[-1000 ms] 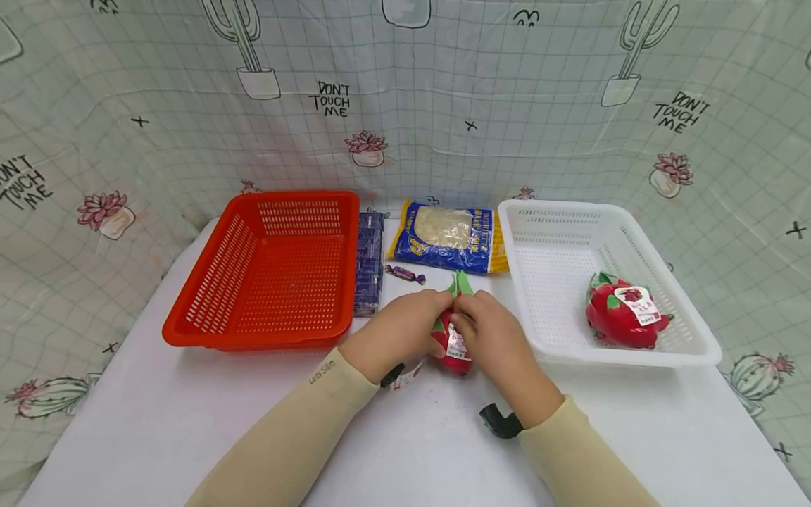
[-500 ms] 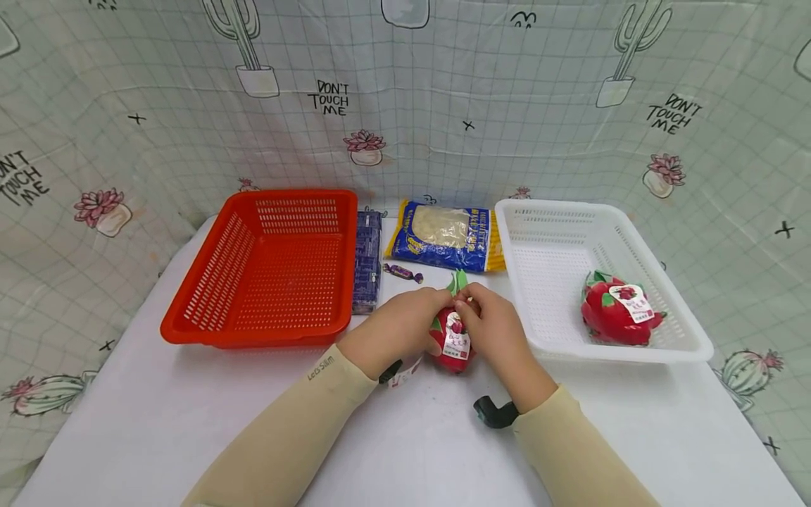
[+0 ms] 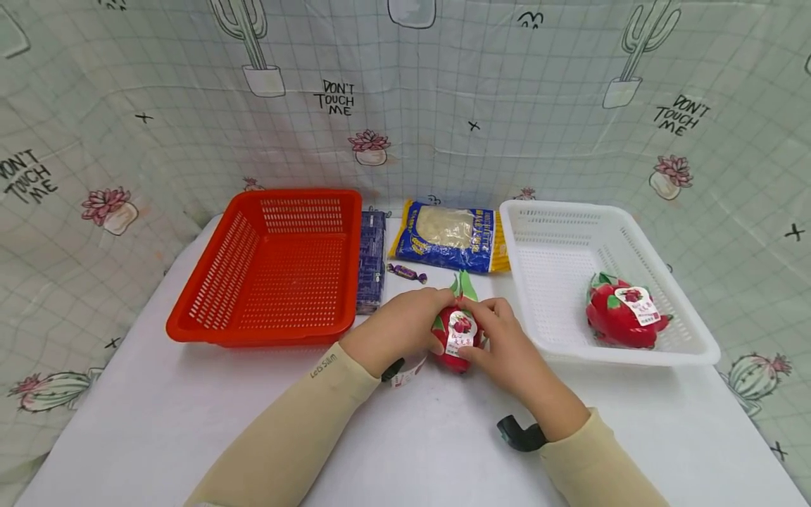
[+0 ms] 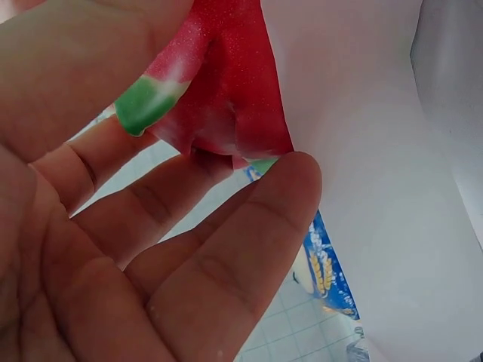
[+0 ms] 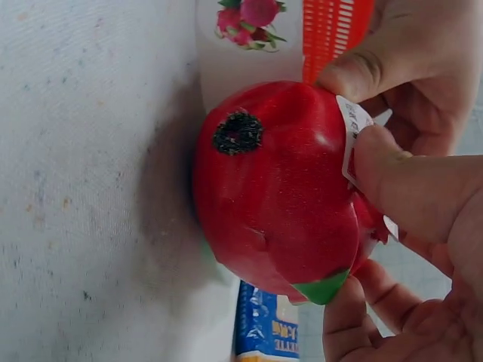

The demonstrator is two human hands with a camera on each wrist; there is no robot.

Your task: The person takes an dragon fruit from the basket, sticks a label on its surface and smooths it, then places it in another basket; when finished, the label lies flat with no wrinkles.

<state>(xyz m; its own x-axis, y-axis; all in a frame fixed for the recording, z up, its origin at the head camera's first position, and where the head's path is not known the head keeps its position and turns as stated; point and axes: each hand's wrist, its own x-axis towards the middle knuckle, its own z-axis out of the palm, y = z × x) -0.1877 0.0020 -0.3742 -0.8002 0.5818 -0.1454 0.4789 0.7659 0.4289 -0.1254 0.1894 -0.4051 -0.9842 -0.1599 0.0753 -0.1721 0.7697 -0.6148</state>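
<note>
A red toy-like dragon fruit (image 3: 453,364) with green tips lies on the table between my hands, a white printed label (image 3: 460,331) across its upper face. My left hand (image 3: 405,324) grips it from the left, thumb at the label's edge in the right wrist view. From the right, my right hand (image 3: 507,345) holds it, with the thumb (image 5: 389,162) pressing on the label and the fingers along the far side. A second labelled dragon fruit (image 3: 617,320) sits in the white basket (image 3: 551,274). Partly hidden by my left wrist is a printed label piece (image 3: 408,373).
To the left stands a red basket (image 3: 285,282), with a dark blue patterned box (image 3: 370,271) against its right side. A blue and yellow food bag (image 3: 446,236) lies at the back, and a purple wrapped candy (image 3: 407,273) in front of it. A patterned cloth (image 3: 431,91) hangs behind.
My right thumb has moved down from the fruit's top to the label's lower part, and the right hand has spread wider. The left hand keeps its grip; the baskets stay put.
</note>
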